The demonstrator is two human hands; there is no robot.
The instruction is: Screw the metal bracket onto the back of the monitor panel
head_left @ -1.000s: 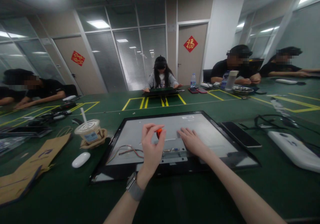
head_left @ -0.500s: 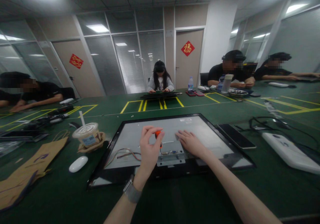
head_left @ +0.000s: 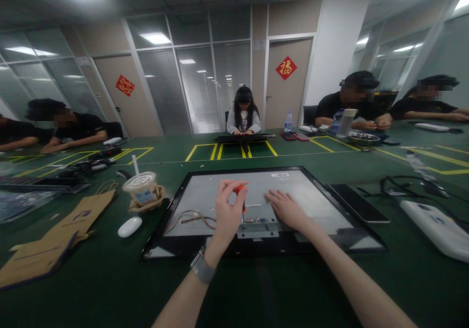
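While gripping the screwdriver (head_left: pixel 244 208) in the L hand (head_left: pixel 227 211), hold the shaft upright over the L end of the metal bracket (head_left: pixel 258 233), at the near side of the display panel (head_left: pixel 203 196). L grip closed on the handle, pinched btw thumb & fingertips; tip contact w/ any screw too small to tell. Press straight down, turn w/ fingertips rather than wrist, & ease off at any sign of slipping, esp. near the ports (head_left: pixel 256 220). R hand (head_left: pixel 287 209) open, nothing held, palm-down on the panel beside the bracket: good for steadying, prob. best w/ light pressure. Mind the loose wires (head_left: pixel 194 215) L of the L hand.

Panel back-up, flat on the green surface (head_left: pixel 264 289). To its L: drink cup (head_left: pixel 143 194) (liquid, so best not to nudge), white oval case (head_left: pixel 130 227), paper bag (head_left: pixel 84 215). To its R: black slab (head_left: pixel 357 202), white device (head_left: pixel 436 225). Farther off: yellow tape (head_left: pixel 206 145), co-worker (head_left: pixel 244 118) opposite, others at both sides. Behind: glass partitions (head_left: pixel 194 93), doors w/ red signs (head_left: pixel 286 68).
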